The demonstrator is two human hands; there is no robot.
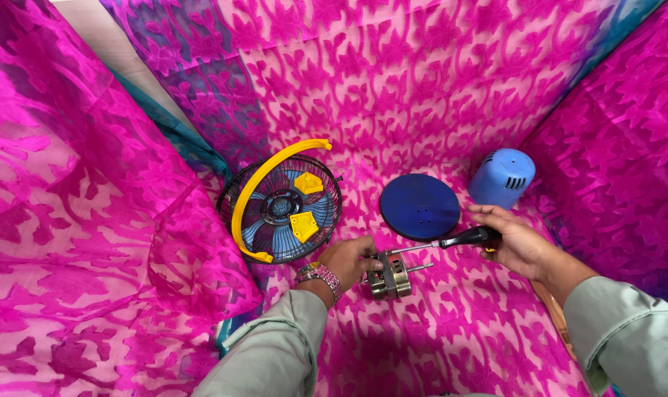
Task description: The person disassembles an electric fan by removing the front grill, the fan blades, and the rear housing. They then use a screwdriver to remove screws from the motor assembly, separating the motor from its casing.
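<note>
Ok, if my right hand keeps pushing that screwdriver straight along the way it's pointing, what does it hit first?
The right hand aims the screwdriver leftward; its tip already looks to meet the small metal motor steadied by the left hand. Depth is uncertain.

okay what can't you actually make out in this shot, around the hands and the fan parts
- Screwdriver tip, head view: too small to tell where it meets the motor.
- Motor's near-left side: covered by the left hand.
- Screwdriver handle's end: wrapped by the right hand.
- Fan blades behind the fan grille: partly hidden by wires and the yellow arc.
- Blue motor cover: its far side faces away.
</note>
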